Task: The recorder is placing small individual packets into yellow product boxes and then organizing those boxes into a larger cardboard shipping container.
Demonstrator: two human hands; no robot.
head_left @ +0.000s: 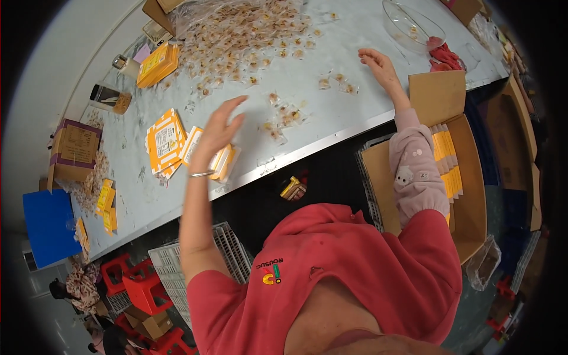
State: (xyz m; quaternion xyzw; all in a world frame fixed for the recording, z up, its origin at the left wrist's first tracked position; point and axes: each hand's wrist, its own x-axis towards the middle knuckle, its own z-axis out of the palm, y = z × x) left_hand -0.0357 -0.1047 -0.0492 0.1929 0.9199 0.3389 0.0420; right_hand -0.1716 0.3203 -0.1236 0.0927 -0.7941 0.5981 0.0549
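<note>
- The grey tabletop (pixel 340 115) is the biggest thing here, with the broad heap (pixel 248 41) of small clear-wrapped packets spread across its far side.
- An open cardboard carton (pixel 471 183) sits to the right of the heap and much nearer the person; upright yellow packs (pixel 447 157) stand in a row inside it.
- A clear oval basin (pixel 414 26) rests well to the right of the heap.
- Orange-and-white flat boxes (pixel 167 142) lie overlapping on the near side of the heap, toward its left.
- A yellow stack (pixel 158 65) of similar boxes sits just left of the heap.
- The left hand (pixel 219 131) is on the near side of the heap, fingers spread wide, with nothing visible in its grasp; its wrist passes over the flat boxes, and I can't tell whether it touches them.
- The right hand (pixel 380 68) is out to the right of the heap, fingers loosely bent and apart, also with nothing visible in it.
- A dark-lidded jar (pixel 110 99) stands farther left of the heap.
- A loose cluster (pixel 287 115) of packets lies just nearer than the heap, between the hands.
- A smaller group (pixel 339 83) lies right of the heap, close to the right hand.
</note>
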